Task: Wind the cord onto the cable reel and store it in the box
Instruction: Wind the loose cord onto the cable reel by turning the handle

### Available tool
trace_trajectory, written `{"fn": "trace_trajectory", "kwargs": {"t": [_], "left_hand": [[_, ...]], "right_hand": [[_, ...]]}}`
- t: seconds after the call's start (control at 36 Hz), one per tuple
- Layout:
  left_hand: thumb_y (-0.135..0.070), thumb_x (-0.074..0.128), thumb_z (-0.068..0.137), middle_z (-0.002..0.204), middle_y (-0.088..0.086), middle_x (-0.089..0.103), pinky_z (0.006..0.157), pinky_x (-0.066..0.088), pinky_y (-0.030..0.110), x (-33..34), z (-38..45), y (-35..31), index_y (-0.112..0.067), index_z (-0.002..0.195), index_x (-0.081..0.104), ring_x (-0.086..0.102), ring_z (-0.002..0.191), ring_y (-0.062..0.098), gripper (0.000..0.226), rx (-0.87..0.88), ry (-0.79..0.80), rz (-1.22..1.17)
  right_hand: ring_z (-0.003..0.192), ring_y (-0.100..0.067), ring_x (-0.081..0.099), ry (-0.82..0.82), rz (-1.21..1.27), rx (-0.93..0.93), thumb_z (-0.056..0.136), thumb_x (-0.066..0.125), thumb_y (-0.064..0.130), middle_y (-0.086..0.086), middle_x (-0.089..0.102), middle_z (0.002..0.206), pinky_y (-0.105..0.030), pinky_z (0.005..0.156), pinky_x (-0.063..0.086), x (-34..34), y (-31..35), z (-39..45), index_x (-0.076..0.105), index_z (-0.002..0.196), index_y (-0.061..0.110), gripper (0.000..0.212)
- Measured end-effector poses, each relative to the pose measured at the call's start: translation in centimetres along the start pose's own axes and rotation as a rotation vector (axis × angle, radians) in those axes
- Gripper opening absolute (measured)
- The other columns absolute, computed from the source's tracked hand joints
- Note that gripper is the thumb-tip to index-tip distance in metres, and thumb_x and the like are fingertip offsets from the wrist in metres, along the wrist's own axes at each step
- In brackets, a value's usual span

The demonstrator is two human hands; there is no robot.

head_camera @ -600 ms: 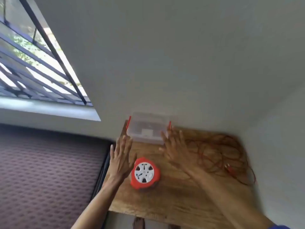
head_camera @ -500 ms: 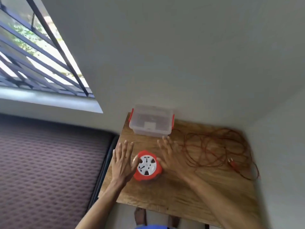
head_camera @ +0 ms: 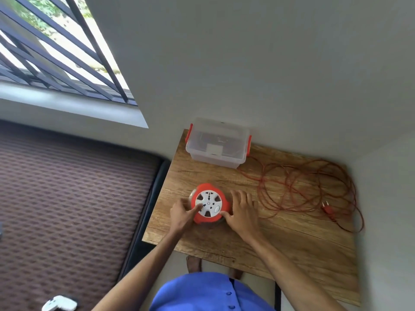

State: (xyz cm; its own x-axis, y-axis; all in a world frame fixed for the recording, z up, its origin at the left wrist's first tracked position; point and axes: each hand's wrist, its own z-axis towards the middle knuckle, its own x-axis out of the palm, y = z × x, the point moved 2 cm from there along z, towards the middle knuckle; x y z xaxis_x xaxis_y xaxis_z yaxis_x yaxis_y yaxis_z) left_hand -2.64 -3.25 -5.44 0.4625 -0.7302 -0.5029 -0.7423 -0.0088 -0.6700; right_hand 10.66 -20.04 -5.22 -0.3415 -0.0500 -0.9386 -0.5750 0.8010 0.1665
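Note:
An orange cable reel (head_camera: 210,191) with a white socket face lies flat on the wooden table (head_camera: 280,239). My left hand (head_camera: 182,215) grips its left rim, thumb on the white face. My right hand (head_camera: 242,211) holds its right rim, fingers bent over the edge. A thin orange cord (head_camera: 298,187) lies in loose tangled loops to the right, with its plug (head_camera: 328,209) at the far right. A clear plastic box (head_camera: 217,143) with orange latches and its lid on stands at the table's back edge against the wall.
Grey walls bound the table at the back and right. A dark patterned mattress (head_camera: 67,198) lies left of the table, with a white game controller (head_camera: 59,303) on it. A barred window (head_camera: 45,52) is at upper left. Bare feet show under the table's front edge.
Both hands have drawn back from near the box and closed onto the reel's two sides. The camera has tilted down and closer to the table.

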Motion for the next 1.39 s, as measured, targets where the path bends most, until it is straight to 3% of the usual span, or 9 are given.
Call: {"fn": "trace_trajectory", "kwargs": {"t": [0.22,0.36,0.47,0.53,0.64,0.72,0.89,1.28,1.39], "left_hand": [[-0.018,0.086,0.096,0.119,0.024,0.075,0.086,0.067,0.059,-0.1,0.2,-1.6,-0.005,0.131,0.055,0.079,0.104,0.041,0.048,-0.061,0.120,-0.341],[-0.015,0.079,0.101,0.110,0.013,0.077,0.068,0.069,0.043,-3.6,1.2,-4.4,-0.012,0.127,0.057,0.081,0.096,0.033,0.035,0.269,0.212,-0.096],[-0.025,0.080,0.101,0.107,0.003,0.080,0.064,0.069,0.037,-7.0,1.1,-7.4,-0.016,0.135,0.062,0.079,0.088,0.015,0.039,0.514,0.124,0.112],[-0.030,0.078,0.102,0.111,0.007,0.082,0.068,0.069,0.037,-8.3,0.8,-8.9,-0.017,0.141,0.063,0.078,0.088,0.016,0.044,0.611,0.070,0.195],[-0.033,0.075,0.104,0.119,0.009,0.082,0.078,0.069,0.045,-10.1,-0.6,-12.1,-0.022,0.152,0.058,0.080,0.096,0.022,0.052,0.757,0.008,0.221],[-0.036,0.075,0.104,0.123,0.006,0.080,0.080,0.065,0.036,-11.2,-1.5,-14.5,-0.026,0.156,0.050,0.078,0.098,0.019,0.058,0.850,-0.022,0.213],[-0.032,0.078,0.101,0.112,-0.005,0.074,0.069,0.055,0.006,-13.2,-3.0,-19.2,-0.024,0.155,0.048,0.070,0.095,-0.015,0.062,0.893,-0.100,0.052],[-0.063,0.080,0.082,0.103,-0.012,0.083,0.079,0.061,0.013,-15.4,-5.0,-24.2,-0.039,0.142,0.054,0.078,0.101,-0.001,0.069,0.934,-0.035,-0.186],[-0.065,0.078,0.088,0.139,-0.007,0.076,0.095,0.062,0.029,-14.7,-5.3,-24.0,-0.041,0.150,0.052,0.074,0.126,0.016,0.072,0.837,0.176,-0.513]], "right_hand": [[0.149,-0.029,0.032,-0.036,0.120,0.071,0.084,0.072,0.071,-0.006,0.035,0.165,-0.046,0.123,0.026,-0.9,-1.5,0.5,0.032,0.164,0.021,0.103],[0.138,-0.025,0.049,-0.196,0.517,0.028,0.091,0.082,0.037,-0.005,0.059,0.145,-0.045,0.117,0.037,-5.3,-3.9,2.0,0.061,0.144,0.020,0.059],[0.111,-0.003,0.067,-0.220,0.786,-0.008,0.088,0.086,0.036,0.015,0.074,0.119,-0.021,0.085,0.053,-9.8,-5.6,3.4,0.074,0.123,0.029,0.038],[0.105,0.006,0.071,-0.164,0.960,-0.032,0.086,0.089,0.033,0.021,0.078,0.110,-0.012,0.082,0.053,-11.6,-5.6,3.8,0.075,0.117,0.033,0.034],[0.116,-0.019,0.074,-0.075,1.199,-0.084,0.085,0.089,0.019,0.000,0.079,0.120,-0.032,0.092,0.062,-14.1,-5.1,4.5,0.076,0.122,0.022,0.040],[0.119,-0.017,0.073,-0.039,1.235,-0.139,0.082,0.088,0.027,0.000,0.078,0.124,-0.019,0.085,0.060,-16.0,-4.0,4.7,0.073,0.126,0.020,0.047],[0.124,-0.019,0.071,-0.038,1.237,-0.208,0.079,0.089,0.029,-0.003,0.076,0.130,-0.037,0.107,0.057,-19.4,-2.0,5.2,0.070,0.134,0.012,0.061],[0.104,-0.029,0.080,-0.078,1.378,-0.270,0.081,0.093,0.032,-0.006,0.083,0.113,-0.047,0.092,0.065,-24.0,-0.8,4.1,0.082,0.113,0.019,0.037],[0.103,-0.032,0.080,-0.051,1.490,-0.264,0.071,0.095,0.050,-0.011,0.082,0.114,-0.036,0.082,0.066,-24.1,-0.6,3.6,0.084,0.111,0.018,0.053]]}}
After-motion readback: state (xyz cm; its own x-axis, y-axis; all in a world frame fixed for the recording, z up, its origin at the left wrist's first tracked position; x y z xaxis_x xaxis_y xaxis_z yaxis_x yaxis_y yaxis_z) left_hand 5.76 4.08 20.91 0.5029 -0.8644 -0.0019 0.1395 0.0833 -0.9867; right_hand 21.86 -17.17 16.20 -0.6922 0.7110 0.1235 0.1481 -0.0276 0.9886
